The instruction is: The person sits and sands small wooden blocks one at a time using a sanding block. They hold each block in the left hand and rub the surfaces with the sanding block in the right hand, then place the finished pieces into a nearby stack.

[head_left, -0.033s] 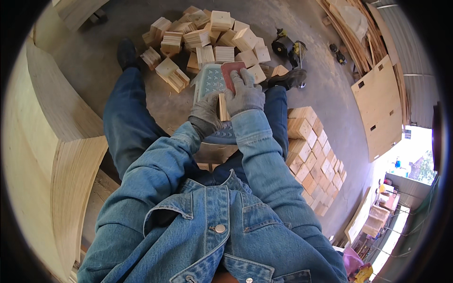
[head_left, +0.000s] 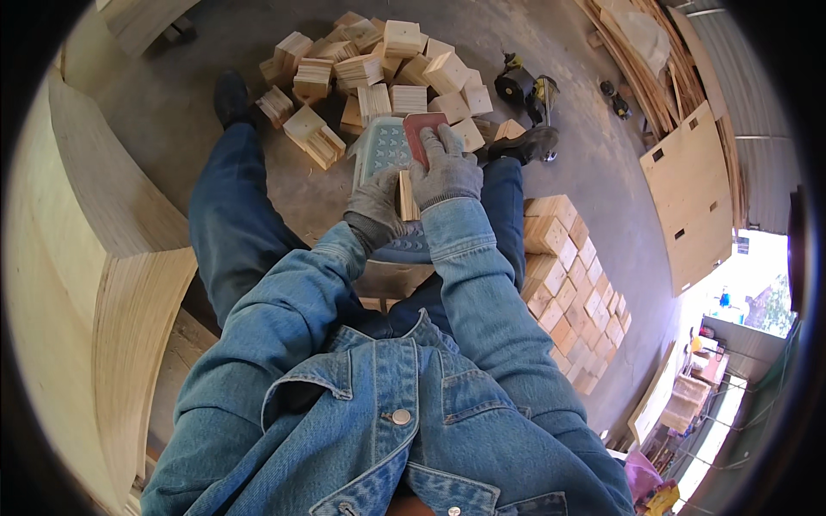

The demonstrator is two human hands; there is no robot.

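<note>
Both hands gloved in grey, close together between the knees. Left hand [head_left: 374, 206] grips a small wooden block [head_left: 408, 194] from its left side; fingers are closed in against it, but the tips are mostly lost behind the wood. Only a narrow, layered edge of the block shows; its far side is covered by the other hand, so full shape cannot be told.

Right hand [head_left: 447, 172] holds a flat reddish pad [head_left: 418, 129], fingers close together and laid over its face. Thumb hard to make out; underside of the pad out of sight. Whether pad and block touch: cannot tell from this angle.

Beneath both, a blue-green plastic piece [head_left: 387, 148] with a patterned top. Gloves and cuffs hide its middle; the near end shows below the left glove, darker.

Beyond it, a loose heap of wooden blocks [head_left: 374, 64], many overlapping, those at the back partly covered. To the right, a neat stack of blocks [head_left: 575, 301], its near left side cut off by the denim sleeve [head_left: 482, 275]. A black and yellow power tool [head_left: 520, 88] lies past the right shoe [head_left: 529, 144], which masks its lower end. Bright doorway [head_left: 761, 284] at far right, washed out; details unreadable.
</note>
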